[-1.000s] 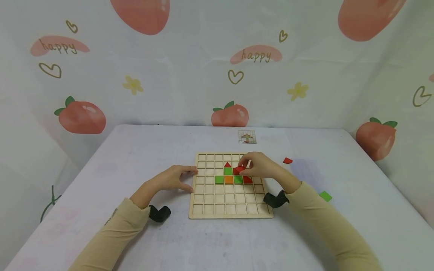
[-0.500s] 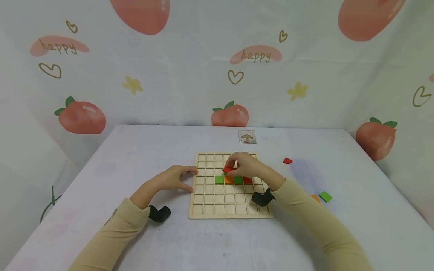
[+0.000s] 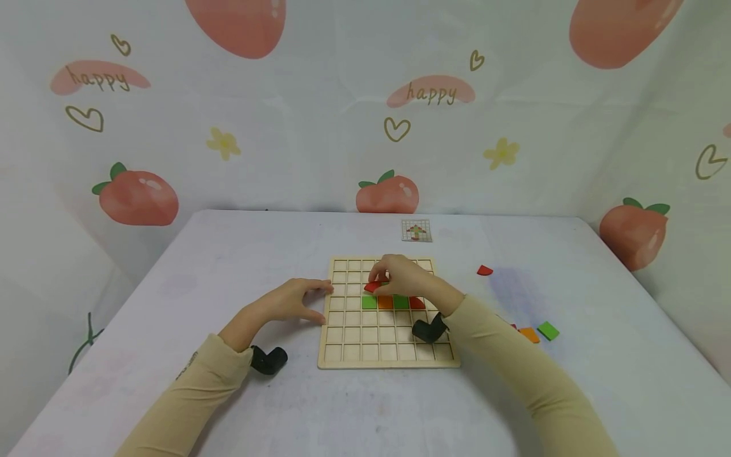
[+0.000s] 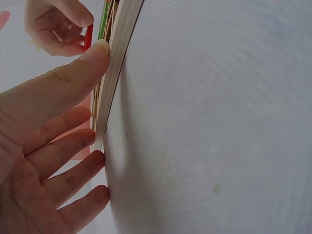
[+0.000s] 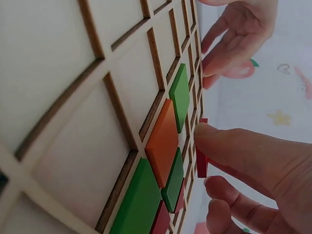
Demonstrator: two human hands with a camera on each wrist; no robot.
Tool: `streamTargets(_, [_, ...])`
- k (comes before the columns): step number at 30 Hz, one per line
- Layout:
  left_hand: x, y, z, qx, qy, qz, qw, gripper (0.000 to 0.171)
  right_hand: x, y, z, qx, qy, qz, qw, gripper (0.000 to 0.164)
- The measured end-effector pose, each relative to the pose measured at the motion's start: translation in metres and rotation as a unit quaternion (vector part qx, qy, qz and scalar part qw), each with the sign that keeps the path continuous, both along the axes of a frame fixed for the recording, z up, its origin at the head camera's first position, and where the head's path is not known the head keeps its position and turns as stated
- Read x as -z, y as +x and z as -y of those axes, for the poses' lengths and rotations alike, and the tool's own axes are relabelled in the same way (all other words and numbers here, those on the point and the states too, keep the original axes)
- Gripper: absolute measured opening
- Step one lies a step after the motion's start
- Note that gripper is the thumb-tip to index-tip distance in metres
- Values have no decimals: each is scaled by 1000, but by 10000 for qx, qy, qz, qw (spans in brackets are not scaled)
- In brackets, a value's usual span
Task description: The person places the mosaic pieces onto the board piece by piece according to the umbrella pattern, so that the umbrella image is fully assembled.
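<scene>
White backdrop (image 3: 337, 108) with printed peaches (image 3: 138, 198)

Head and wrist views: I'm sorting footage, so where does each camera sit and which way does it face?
Head: on the person's head, facing forward and down at the wooden board; left hand, right hand and sleeves show.
Left wrist: on that wrist, facing the board's edge; left hand large and near, right hand beyond.
Right wrist: on that wrist, looking low across the board; right hand near, pinching a red piece, left hand beyond.
Shared: both wrist views show both hands, the board and the red piece.
</scene>
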State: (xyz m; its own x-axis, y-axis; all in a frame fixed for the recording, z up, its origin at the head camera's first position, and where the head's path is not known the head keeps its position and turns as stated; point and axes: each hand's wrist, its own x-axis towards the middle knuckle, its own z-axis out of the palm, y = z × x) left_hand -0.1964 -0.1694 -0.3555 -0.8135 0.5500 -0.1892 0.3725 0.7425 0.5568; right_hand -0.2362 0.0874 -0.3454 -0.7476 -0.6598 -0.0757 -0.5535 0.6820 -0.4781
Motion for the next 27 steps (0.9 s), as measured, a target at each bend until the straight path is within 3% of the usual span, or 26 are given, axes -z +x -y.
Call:
streamTargets(9, [3, -1, 5, 262, 246, -130, 9993, 64, 1, -2, 6, 12, 231, 114, 9997, 21])
streamTargets(16, [0, 0, 1, 43, 110, 9, 9999, 61, 0, -4, 6, -44, 384, 193, 9991, 21])
streamTargets(27, [2, -1, 0, 35, 56, -9, 10000, 60, -1, -5, 8, -41, 483, 224, 9986, 21])
